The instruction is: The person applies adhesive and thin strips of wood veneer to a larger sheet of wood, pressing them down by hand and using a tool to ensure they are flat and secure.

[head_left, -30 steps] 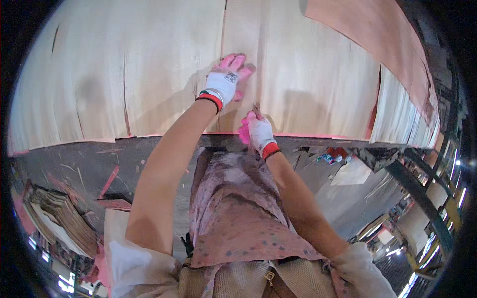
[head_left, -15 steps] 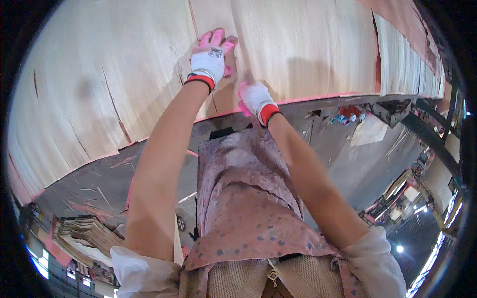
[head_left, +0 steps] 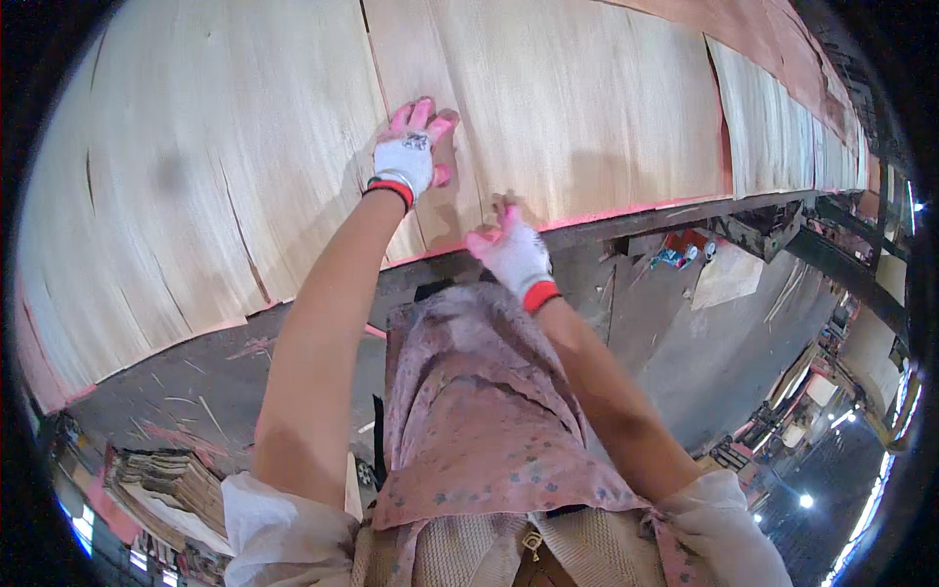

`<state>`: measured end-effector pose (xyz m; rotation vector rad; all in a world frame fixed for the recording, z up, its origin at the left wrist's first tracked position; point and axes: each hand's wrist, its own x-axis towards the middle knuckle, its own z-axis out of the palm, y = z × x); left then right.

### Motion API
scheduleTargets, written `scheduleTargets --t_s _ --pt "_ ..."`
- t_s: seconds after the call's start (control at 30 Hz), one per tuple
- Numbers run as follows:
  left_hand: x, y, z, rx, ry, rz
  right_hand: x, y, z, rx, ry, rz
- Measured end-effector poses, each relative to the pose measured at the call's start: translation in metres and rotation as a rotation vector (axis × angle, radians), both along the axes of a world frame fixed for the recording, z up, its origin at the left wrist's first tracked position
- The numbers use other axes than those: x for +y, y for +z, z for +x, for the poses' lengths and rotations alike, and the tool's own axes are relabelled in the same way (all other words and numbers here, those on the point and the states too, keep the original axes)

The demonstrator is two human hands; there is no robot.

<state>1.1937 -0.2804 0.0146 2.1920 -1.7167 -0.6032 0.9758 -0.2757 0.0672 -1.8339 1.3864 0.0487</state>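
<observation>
A broad layer of pale wood veneer sheets (head_left: 577, 108) spans the far side, with dark slits and seams running through it and a pink near edge. My left hand (head_left: 411, 152), in a white glove with pink fingers and a red cuff, lies on a narrow veneer strip (head_left: 416, 49) with its fingers spread. Nearer me, at the pink edge, is my right hand (head_left: 514, 249) in a matching glove. Its fingers are apart, their tips by the veneer's edge, and nothing shows in them.
Wood scraps (head_left: 186, 416) litter the grey floor below the edge. A stack of veneer sheets (head_left: 171, 489) stands at lower left. To the right are a dark metal frame (head_left: 851, 274), a pale sheet on the floor (head_left: 727, 276) and small red and blue items (head_left: 675, 252).
My left hand has slid slightly toward me. The right hand has opened from a closed pose and drawn back a little toward the near edge.
</observation>
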Motion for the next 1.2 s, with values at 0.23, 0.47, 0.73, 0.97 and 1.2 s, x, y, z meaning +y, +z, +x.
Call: scheduleTargets --t_s 0.23,0.47,0.73,0.97,1.2 --pt "0.000 0.000 0.007 -0.015 0.029 0.020 0.002 -0.027 0.037 0.225 -0.177 0.114" --pt "0.002 0.004 0.011 0.045 -0.045 0.105 -0.009 -0.015 0.038 -0.645 -0.569 0.390" --pt "-0.016 0.009 -0.001 0.012 -0.013 0.126 -0.093 -0.042 0.040 -0.815 -1.222 0.157" --pt "-0.013 0.014 -0.001 -0.004 0.004 0.026 -0.167 -0.021 -0.005 -1.742 -0.793 1.736" --pt "-0.015 0.012 -0.006 -0.018 -0.009 0.129 -0.066 -0.020 -0.003 -0.403 -0.147 0.218"
